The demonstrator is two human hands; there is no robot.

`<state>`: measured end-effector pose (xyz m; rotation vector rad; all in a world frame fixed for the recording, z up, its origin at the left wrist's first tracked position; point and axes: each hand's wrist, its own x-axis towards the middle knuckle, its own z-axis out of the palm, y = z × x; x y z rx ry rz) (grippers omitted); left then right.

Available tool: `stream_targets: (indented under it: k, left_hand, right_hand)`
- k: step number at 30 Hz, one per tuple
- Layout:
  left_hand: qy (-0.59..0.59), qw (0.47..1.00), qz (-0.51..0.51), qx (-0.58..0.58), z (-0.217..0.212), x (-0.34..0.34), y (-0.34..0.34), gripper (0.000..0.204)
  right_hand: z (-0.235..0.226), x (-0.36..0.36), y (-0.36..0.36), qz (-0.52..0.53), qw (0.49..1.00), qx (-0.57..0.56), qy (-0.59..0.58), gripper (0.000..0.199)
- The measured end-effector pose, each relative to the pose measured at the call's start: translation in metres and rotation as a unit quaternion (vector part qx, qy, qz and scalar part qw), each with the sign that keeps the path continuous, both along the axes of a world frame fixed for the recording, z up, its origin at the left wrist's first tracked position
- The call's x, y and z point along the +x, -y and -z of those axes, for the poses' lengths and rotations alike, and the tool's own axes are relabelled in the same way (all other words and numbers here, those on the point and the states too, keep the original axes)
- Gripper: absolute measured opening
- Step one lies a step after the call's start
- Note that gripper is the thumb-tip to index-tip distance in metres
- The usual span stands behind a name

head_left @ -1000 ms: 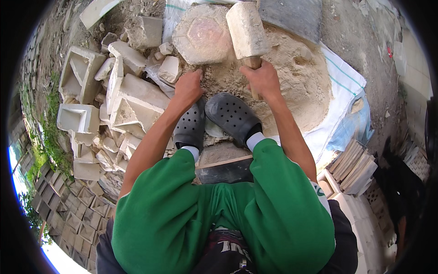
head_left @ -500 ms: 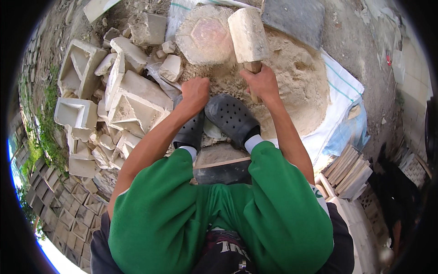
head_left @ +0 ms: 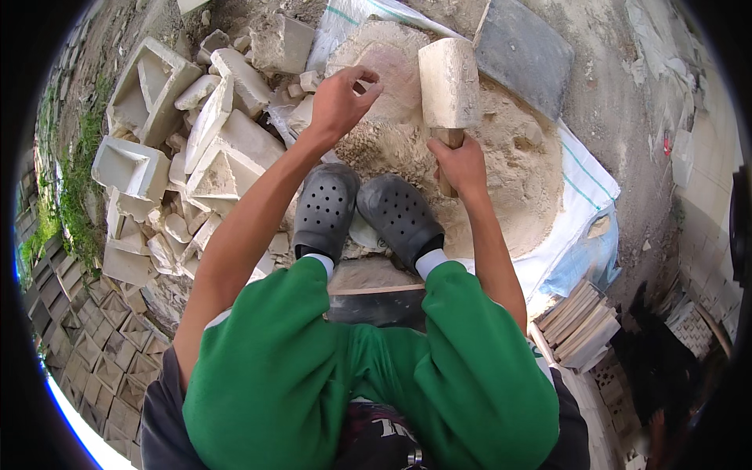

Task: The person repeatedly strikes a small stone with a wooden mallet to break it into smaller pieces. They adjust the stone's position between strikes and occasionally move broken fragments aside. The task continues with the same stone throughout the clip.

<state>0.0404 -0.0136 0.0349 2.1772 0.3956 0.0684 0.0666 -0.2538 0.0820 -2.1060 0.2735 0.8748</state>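
Observation:
My right hand (head_left: 460, 164) is closed round the wooden handle of a mallet (head_left: 449, 82) with a thick, pale, dust-covered head. The mallet's head points away from me, above a heap of pale crumbled powder (head_left: 513, 176). Nothing shows in my left hand (head_left: 341, 102), whose fingers are bent with the thumb apart from them. It hovers over the near left edge of a hexagonal slab (head_left: 384, 59), which has a pinkish middle and lies in the powder. My left hand partly covers the slab.
Broken pale moulds and chunks (head_left: 223, 168) are piled at the left. A white woven sheet (head_left: 583, 176) lies under the powder, with a dark flat board (head_left: 523, 59) at its far right. Stacked thin slabs (head_left: 580, 321) stand at the right. My grey clogs (head_left: 325, 205) are close to the powder.
My left hand has moved farther away from me, from beside my clogs to the slab, and its fist has loosened. The mallet stays in my right hand, slightly lower in view.

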Motion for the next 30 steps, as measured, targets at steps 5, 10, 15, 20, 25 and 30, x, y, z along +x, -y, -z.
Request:
stream_targets:
  k: [5,10,15,20,25,30]
  left_hand:
    - [0.197,0.961,0.012,0.195,0.037,0.010,-0.020,0.020]
    - [0.141,0.962,-0.026,0.233,0.037,-0.005,-0.017,0.023]
    - [0.143,0.963,-0.032,0.227,0.034,-0.011,-0.016,0.020]
    - [0.139,0.964,-0.019,0.226,0.031,-0.011,-0.014,0.016]
    - [0.160,0.965,-0.017,0.209,0.035,-0.009,-0.012,0.017]
    - [0.166,0.962,-0.075,0.202,0.044,-0.012,-0.015,0.017]
  right_hand:
    - [-0.001,-0.003,-0.004,-0.013,1.000,-0.012,0.014,0.047]
    - [0.000,-0.010,-0.008,-0.029,0.998,-0.021,0.041,0.047]
    - [0.006,-0.011,-0.028,-0.084,0.993,-0.008,0.083,0.051]
    - [0.006,-0.001,-0.052,-0.123,0.987,-0.024,0.105,0.054]
    - [0.009,0.006,-0.056,-0.115,0.986,-0.032,0.114,0.055]
    - [0.013,0.010,-0.061,-0.130,0.983,-0.034,0.125,0.054]
